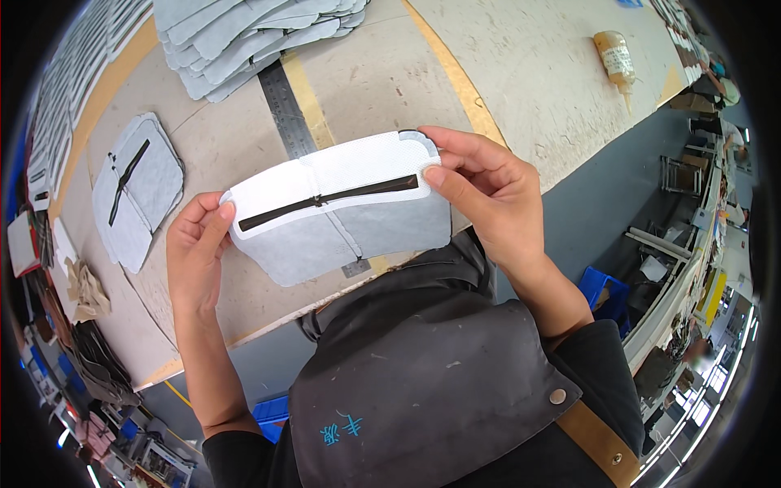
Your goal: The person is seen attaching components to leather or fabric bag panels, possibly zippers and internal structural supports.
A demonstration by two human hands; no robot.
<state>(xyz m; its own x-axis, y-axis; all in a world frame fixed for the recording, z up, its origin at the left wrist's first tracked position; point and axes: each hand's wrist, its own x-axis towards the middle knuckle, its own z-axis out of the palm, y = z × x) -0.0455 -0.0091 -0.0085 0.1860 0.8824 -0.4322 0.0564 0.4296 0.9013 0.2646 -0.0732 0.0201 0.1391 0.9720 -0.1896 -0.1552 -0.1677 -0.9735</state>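
A grey fabric panel (390, 232) is stretched between my two hands above the table's near edge. Along its upper part lies a white strip (281, 180) with a long dark slit and a seam crossing its middle. My left hand (195, 248) pinches the left end of the strip between thumb and fingers. At the other end, my right hand (500, 191) grips the upper right corner, thumb on top of the white strip and fingers behind. The lower edge of the panel hangs loose toward my dark apron (423, 366).
To the left lies a small pile of similar grey panels (154, 191). A taller stack (252, 37) stands at the back, beside a metal ruler (285, 110) flat on the table (374, 73). A bottle of yellowish liquid (616, 61) lies far right. Crumpled brown paper (85, 291) sits at the left edge.
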